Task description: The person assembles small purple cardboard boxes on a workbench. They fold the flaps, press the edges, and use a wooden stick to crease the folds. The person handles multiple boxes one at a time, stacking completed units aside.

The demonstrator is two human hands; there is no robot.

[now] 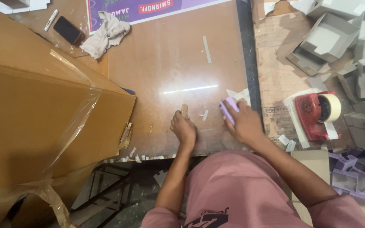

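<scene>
Two hands rest on the brown table [170, 63] beside a big cardboard box [39, 109]; the right hand [243, 122] has its fingers clamped on a lilac piece [229, 109], long axis pointing away, while the left hand [183, 128] pinches a small tan stick [184, 110] upright

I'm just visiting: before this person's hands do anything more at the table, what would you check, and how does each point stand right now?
1. Left hand grips the small tan piece: ok.
2. Right hand rests on the lilac piece: ok.
3. Tape dispenser close by the right hand: ok.
4. Table bare near the hands: not ok, paper scraps lie about.
5. Large cardboard box apart from the left hand: ok.
</scene>
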